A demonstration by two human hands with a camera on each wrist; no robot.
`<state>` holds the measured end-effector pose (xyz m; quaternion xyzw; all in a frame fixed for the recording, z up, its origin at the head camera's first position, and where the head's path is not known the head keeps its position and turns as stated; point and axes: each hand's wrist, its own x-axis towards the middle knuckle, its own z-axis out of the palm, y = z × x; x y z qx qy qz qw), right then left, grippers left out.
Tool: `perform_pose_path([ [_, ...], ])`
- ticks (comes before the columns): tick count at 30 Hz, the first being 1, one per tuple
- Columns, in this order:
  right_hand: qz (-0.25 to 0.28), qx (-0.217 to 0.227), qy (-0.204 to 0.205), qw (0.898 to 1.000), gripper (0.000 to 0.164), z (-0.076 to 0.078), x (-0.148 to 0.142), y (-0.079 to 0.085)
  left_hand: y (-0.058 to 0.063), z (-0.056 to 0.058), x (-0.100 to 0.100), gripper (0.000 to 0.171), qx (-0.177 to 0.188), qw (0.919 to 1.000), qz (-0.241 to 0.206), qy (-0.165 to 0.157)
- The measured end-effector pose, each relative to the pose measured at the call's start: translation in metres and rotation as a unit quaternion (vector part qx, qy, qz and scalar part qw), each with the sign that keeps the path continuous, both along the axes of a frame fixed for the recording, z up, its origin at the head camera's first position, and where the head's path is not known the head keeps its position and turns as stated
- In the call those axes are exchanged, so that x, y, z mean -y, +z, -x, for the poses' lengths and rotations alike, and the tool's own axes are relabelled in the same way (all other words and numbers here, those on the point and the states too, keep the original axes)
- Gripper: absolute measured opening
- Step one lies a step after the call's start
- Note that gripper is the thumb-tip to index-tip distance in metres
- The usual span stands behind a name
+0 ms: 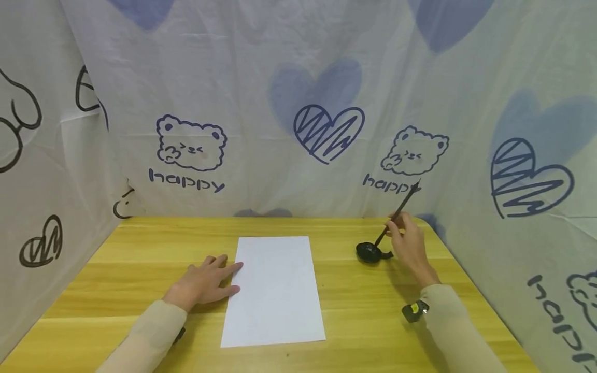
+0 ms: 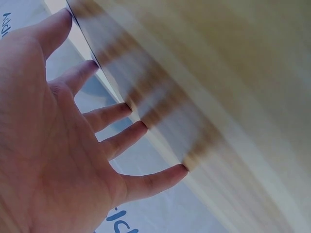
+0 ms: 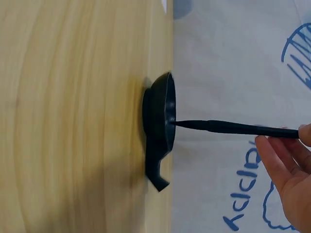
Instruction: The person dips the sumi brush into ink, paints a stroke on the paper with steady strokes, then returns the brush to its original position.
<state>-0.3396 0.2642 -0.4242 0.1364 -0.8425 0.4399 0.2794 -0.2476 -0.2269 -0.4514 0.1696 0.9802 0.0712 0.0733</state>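
Observation:
My right hand (image 1: 409, 243) pinches the dark shaft of a writing brush (image 1: 398, 211), which leans up to the right. Its pointed tip meets the inside of a small black ink dish (image 1: 368, 252) with a curved handle. From the side, in the right wrist view, the brush (image 3: 233, 127) reaches over the rim of the ink dish (image 3: 160, 116). A white sheet of paper (image 1: 274, 290) lies flat in the middle of the table. At its left edge my left hand (image 1: 207, 282) rests with spread fingers, thumb and forefinger touching the paper.
The yellow wood-grain table (image 1: 354, 321) carries the paper and dish. A white curtain (image 1: 261, 171) printed with hearts, bears and the word happy hangs behind it and along both sides. A dark wrist device (image 1: 414, 311) sits on the right wrist.

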Motion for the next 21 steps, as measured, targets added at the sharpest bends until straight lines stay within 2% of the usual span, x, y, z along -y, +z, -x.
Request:
perform_pose_path([
  [8, 0.063, 0.017, 0.03, 0.997, 0.019, -0.008, 0.028, 0.01, 0.0, 0.001, 0.0, 0.071, 0.004, 1.0, 0.001, -0.001],
  [16, 0.108, 0.046, 0.079, 0.99, 0.021, -0.034, 0.066, 0.032, 0.0, 0.001, 0.0, 0.072, 0.002, 1.0, 0.002, 0.0],
  [21, 0.13, 0.061, 0.111, 0.983, 0.02, -0.036, 0.084, 0.03, 0.0, 0.001, 0.0, 0.073, 0.0, 1.0, 0.001, -0.004],
])
